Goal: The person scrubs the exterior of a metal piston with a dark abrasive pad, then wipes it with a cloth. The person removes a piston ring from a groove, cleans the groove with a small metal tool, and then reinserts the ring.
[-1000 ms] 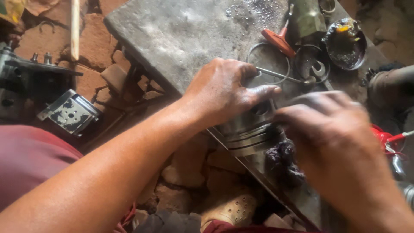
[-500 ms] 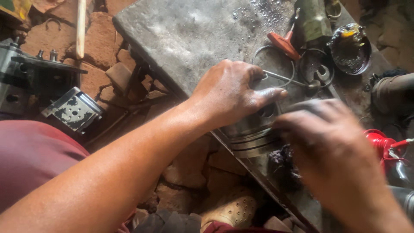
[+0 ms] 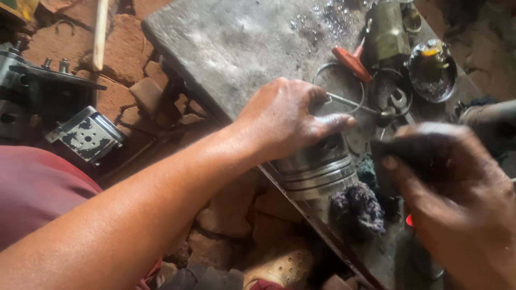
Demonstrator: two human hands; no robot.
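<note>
1. Your left hand lies over the crown of the grooved, silver-grey metal piston. Its fingers are clenched on the piston, which pins it down near the front edge of the grey, scuffed metal counter.
2. The piston lies at the centre of the view, at 6 o'clock from the thin wire ring. Judged from the grip, the flat palm stops it rolling.
3. Your right hand sits at 3 o'clock from the piston. Its fingers are curled, but motion blur hides them; whether they hold anything cannot be told.
4. A dark, oily rag wad touches the piston skirt at 5 o'clock.
5. A red-handled tool lies at 12 o'clock; a dark round dish sits at 2 o'clock.
6. No readable label shows. A grey, box-shaped metal housing rests on the floor at 9 o'clock.
</note>
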